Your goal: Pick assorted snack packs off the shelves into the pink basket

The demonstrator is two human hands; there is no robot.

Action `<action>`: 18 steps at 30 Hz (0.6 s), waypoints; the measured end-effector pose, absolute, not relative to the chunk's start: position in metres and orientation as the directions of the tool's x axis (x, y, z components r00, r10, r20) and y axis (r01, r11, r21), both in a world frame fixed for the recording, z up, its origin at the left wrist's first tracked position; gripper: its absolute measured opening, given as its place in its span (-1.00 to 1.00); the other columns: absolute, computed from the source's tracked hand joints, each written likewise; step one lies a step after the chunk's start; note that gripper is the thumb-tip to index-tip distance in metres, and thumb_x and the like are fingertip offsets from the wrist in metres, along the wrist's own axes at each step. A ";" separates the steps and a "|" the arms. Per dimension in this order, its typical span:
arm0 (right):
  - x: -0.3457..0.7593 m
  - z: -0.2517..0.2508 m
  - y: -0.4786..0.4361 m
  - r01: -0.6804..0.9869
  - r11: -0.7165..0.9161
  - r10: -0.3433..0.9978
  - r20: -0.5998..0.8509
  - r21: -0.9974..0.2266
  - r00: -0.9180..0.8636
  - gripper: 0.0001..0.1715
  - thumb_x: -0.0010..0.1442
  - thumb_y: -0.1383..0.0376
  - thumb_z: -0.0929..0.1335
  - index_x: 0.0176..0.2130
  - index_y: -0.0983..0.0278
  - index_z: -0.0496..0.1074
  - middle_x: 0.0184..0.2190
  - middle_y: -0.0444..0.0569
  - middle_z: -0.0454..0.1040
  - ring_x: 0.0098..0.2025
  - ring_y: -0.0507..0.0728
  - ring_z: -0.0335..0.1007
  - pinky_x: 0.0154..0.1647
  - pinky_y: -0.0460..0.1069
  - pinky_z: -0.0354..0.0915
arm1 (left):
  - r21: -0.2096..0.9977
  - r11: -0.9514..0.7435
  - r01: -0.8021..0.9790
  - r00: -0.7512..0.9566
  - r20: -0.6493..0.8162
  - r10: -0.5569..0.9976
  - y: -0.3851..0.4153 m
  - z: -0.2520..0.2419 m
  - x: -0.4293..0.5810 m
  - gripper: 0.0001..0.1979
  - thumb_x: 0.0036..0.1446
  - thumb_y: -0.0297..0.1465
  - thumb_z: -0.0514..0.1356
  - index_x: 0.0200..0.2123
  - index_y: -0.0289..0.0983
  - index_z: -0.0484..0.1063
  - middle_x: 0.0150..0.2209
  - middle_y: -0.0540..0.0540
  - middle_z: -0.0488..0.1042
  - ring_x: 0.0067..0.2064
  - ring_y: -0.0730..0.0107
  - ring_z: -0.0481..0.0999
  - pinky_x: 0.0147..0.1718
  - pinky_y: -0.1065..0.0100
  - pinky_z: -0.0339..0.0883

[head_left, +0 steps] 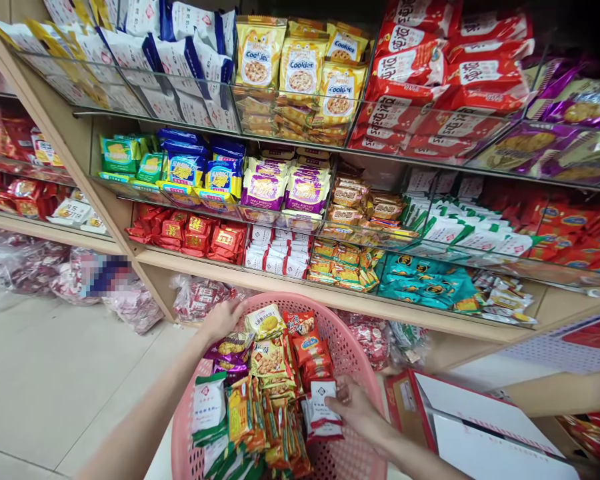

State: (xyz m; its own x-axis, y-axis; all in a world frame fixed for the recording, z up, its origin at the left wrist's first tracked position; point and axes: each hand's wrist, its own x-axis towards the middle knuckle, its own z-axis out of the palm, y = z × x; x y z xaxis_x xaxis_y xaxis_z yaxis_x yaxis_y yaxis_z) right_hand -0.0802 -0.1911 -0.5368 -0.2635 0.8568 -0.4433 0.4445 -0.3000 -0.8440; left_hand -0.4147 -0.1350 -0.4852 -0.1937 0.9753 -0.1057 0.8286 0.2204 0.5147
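A pink plastic basket (pixel 350 333) holds rows of small snack packets in red, yellow, purple, green and orange. My right hand (pixel 353 407) is closed on a white and dark-red packet (pixel 324 400) at the basket's right side, fingers on its right edge. At the basket's upper left rim rests my left hand (pixel 225 320), its fingers curled over the edge near a purple packet (pixel 230 350) and a cream-yellow packet (pixel 266 322). Green and white packets (pixel 209 403) lie at the basket's left, beside orange-yellow packets (pixel 245 410).
Beyond the basket stand shelves (pixel 200 261) with clear dividers, filled with wrapped biscuits. Plastic bags of packets (pixel 200 297) lie under the lowest shelf. An open cardboard box (pixel 480 427) is close on the right. Tiled floor (pixel 65 373) shows at the left.
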 end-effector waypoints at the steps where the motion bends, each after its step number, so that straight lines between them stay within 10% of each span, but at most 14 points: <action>1: -0.080 -0.538 -0.190 0.512 -0.234 0.869 -0.414 -0.827 -0.272 -0.66 -0.08 0.15 0.32 -0.31 0.26 0.21 -0.50 -0.14 0.36 -0.41 0.10 0.35 -0.38 -0.02 0.23 | 0.515 0.214 0.830 -0.189 -0.102 0.977 -0.135 -0.486 -0.415 -0.53 0.16 -0.09 -0.13 -0.18 -0.23 0.43 -0.22 -0.16 0.54 -0.14 0.21 0.50 -0.18 0.34 0.26; 10: -0.078 -0.506 -0.188 0.801 0.085 0.874 -0.342 -0.592 -0.345 -0.60 0.06 0.20 0.24 -0.11 0.33 0.23 -0.24 0.11 0.45 -0.19 0.19 0.37 -0.23 0.01 0.21 | 0.504 0.181 0.845 -0.164 -0.078 0.983 -0.134 -0.488 -0.416 -0.51 0.16 -0.06 -0.16 -0.21 -0.22 0.42 -0.25 -0.17 0.54 -0.18 0.22 0.50 -0.22 0.35 0.26; 18: -0.081 -0.500 -0.225 0.812 0.198 0.770 -0.425 -0.549 -0.475 -0.90 0.06 0.25 0.32 -0.44 0.22 0.40 -0.36 -0.03 0.47 -0.29 0.12 0.38 -0.29 -0.01 0.23 | 0.508 0.197 0.838 -0.180 -0.082 0.980 -0.137 -0.484 -0.414 -0.56 0.17 -0.09 -0.14 -0.34 -0.24 0.40 -0.43 -0.12 0.50 -0.33 0.28 0.49 -0.32 0.38 0.23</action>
State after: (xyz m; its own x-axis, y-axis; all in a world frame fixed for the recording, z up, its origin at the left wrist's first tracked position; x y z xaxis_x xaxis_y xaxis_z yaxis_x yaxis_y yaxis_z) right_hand -0.0806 -0.2252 -0.5002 -0.4750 0.7704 -0.4253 0.8123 0.1980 -0.5486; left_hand -0.4138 -0.1367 -0.4843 -0.1805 0.9801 -0.0822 0.8384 0.1970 0.5082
